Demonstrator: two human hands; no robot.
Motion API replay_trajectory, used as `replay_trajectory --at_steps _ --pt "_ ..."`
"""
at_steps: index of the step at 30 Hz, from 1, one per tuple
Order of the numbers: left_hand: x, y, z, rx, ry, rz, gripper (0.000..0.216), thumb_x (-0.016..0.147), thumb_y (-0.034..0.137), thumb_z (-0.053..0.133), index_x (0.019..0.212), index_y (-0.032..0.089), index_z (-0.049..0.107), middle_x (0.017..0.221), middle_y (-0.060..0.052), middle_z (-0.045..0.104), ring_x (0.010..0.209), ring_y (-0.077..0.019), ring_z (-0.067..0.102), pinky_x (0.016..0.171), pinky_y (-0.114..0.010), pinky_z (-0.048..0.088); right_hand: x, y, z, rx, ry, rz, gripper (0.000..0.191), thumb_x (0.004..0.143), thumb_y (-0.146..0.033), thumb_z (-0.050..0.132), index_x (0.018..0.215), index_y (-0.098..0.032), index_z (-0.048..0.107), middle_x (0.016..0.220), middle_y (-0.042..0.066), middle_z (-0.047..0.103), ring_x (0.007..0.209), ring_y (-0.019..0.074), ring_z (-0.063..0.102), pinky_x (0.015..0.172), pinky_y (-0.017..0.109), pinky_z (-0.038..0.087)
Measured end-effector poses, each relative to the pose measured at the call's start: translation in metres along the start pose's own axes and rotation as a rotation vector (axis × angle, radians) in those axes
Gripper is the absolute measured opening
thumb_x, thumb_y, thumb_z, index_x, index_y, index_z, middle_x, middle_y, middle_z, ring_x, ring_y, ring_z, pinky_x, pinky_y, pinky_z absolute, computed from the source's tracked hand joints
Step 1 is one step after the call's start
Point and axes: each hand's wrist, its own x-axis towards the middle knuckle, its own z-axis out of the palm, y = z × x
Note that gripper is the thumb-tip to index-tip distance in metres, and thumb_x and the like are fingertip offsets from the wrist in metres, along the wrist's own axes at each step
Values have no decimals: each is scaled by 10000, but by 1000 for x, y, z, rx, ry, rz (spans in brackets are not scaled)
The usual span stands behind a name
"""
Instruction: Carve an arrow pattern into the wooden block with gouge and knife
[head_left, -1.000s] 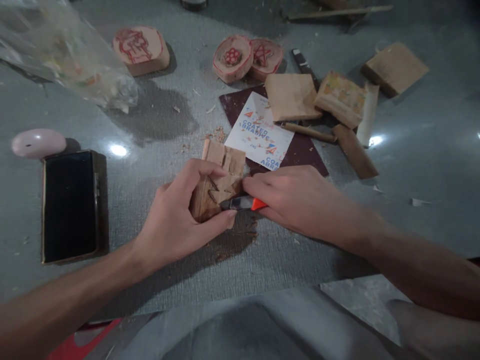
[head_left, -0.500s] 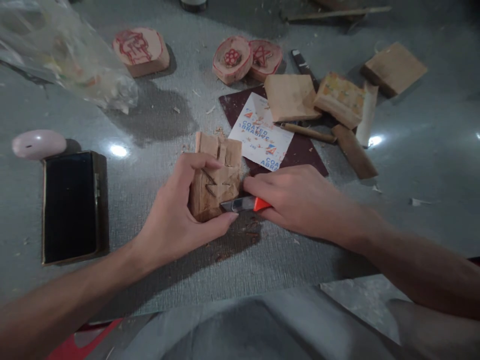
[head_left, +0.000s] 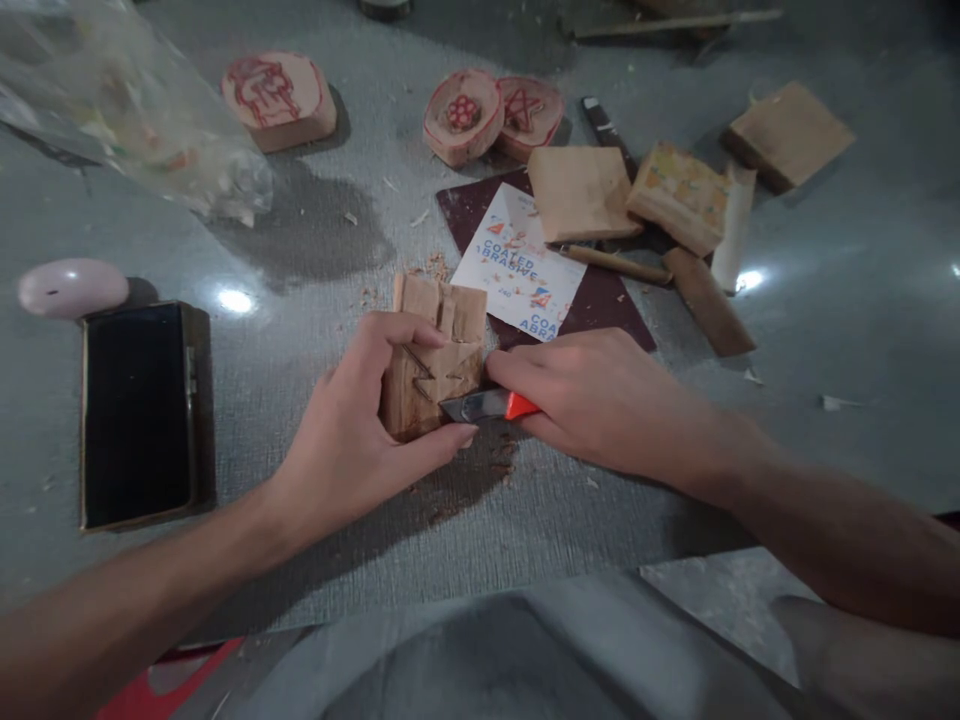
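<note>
A carved wooden block point(head_left: 459, 365) with angular grooves cut in its face is gripped by my left hand point(head_left: 360, 415), fingers over its left side and thumb along the lower edge. My right hand point(head_left: 600, 410) is closed round the orange-red handle of a craft knife point(head_left: 487, 404). The knife's blade points left, its tip at the lower part of the block, close to my left thumb. Most of the handle is hidden inside the right hand. Wood shavings point(head_left: 501, 460) lie just below the block.
Sandpaper sheets point(head_left: 517, 255) lie beyond the block, with wooden pieces point(head_left: 581, 195) on and beside them. Round pieces with red drawings point(head_left: 463, 115) are at the back. On the left are a phone point(head_left: 135, 415), a pink oval object point(head_left: 73, 288) and a plastic bag point(head_left: 142, 120).
The block's top has tilted slightly toward me, and the knife tip stays at its lower part. Both hands keep their hold; the whole view has shifted a little.
</note>
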Motion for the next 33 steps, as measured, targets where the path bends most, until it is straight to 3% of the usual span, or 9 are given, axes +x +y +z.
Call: replay_trajectory --at_steps 10,15,20,27,33 --pt "3 1 2 -61 -12 24 655 876 314 951 1410 381 577 1355 -6 734 1118 -257 774 918 -412 655 1 -1 -3 7 -19 8 36 1093 -203 703 1101 -221 673 903 9 792 721 195 691 605 340 206" --pt "5 3 0 -39 -36 65 640 908 305 905 1436 363 548 1364 -6 723 1145 -236 779 943 -365 675 2 -1 -2 26 -24 -9 60 1095 -225 722 1140 -208 686 907 8 795 744 202 709 613 339 225" --pt "8 3 -4 39 -128 145 589 941 272 904 1442 353 605 1331 20 830 1082 -208 842 882 -312 676 1 -2 0 2 -42 -5 71 1112 -251 715 1149 -196 689 926 33 818 741 213 714 628 345 234" --pt "11 6 -9 -4 -207 139 415 987 273 904 1373 357 775 1336 14 900 1162 -250 896 1021 -366 729 0 -1 1 8 -11 -24 91 1121 -256 700 1178 -185 693 940 43 829 736 211 714 623 350 241" --pt "10 5 -7 1 -186 125 455 956 264 897 1371 357 737 1348 18 886 1165 -236 882 1025 -349 711 0 -2 1 10 -27 -10 62 1101 -229 699 1148 -188 694 923 42 824 735 210 716 621 349 241"
